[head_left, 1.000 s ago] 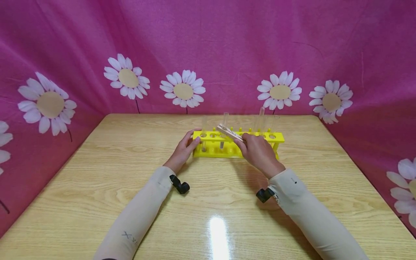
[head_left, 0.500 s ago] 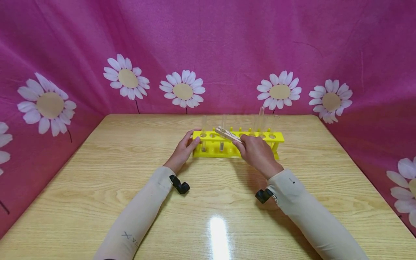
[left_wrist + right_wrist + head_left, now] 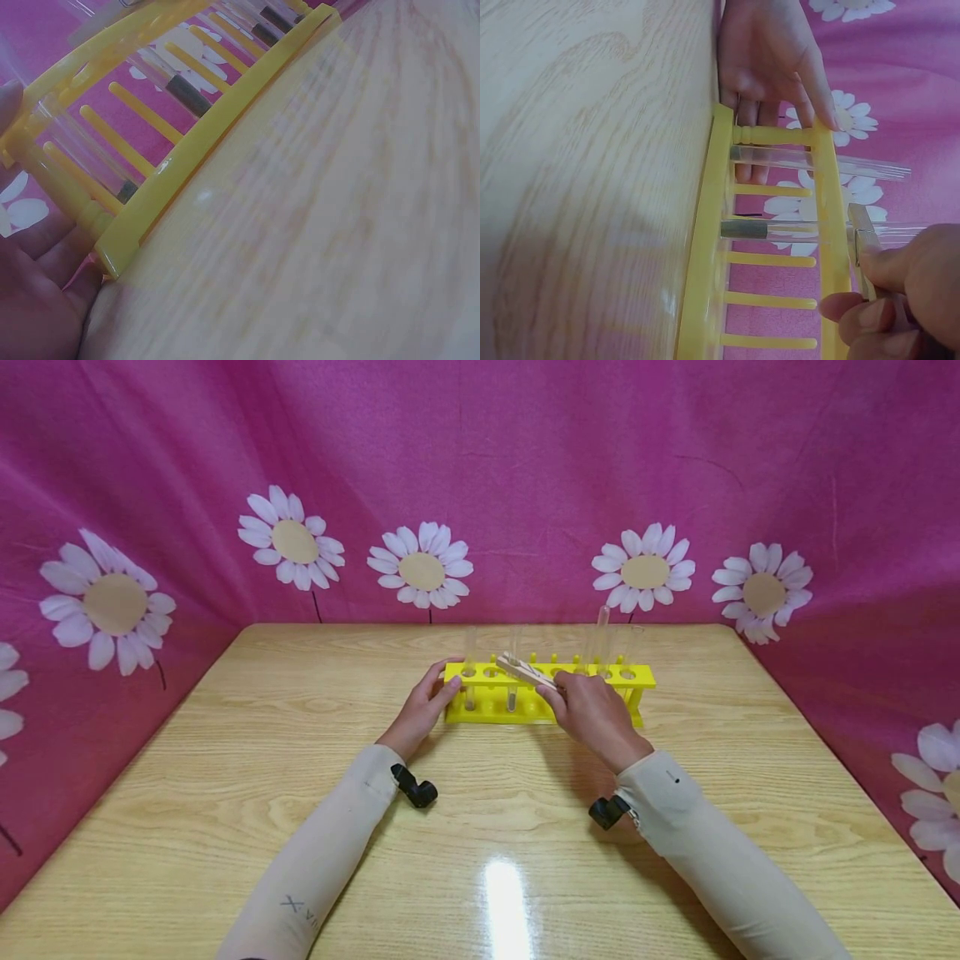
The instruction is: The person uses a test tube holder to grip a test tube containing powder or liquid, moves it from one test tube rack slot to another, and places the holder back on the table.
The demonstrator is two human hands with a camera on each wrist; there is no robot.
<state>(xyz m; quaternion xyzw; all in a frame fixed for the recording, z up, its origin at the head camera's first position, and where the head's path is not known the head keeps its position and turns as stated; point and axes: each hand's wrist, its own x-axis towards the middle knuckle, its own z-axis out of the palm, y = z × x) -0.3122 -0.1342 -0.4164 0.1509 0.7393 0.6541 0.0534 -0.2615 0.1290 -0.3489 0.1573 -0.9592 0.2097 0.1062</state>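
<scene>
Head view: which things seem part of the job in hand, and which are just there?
Likely the job: yellow rack, held by the left hand; wooden clamp, in the right hand; test tube at the clamp.
Just there: other test tubes, table, flowered cloth.

We see a bright head view, white glare on a pale wood-grain tabletop (image 3: 502, 814), soft shadow below the bare right hand (image 3: 600, 714), dimmer, hazier wrist views

The test tube (image 3: 512, 699) in the wooden clamp (image 3: 521, 670) has sunk lower into the yellow rack (image 3: 542, 717)
</scene>
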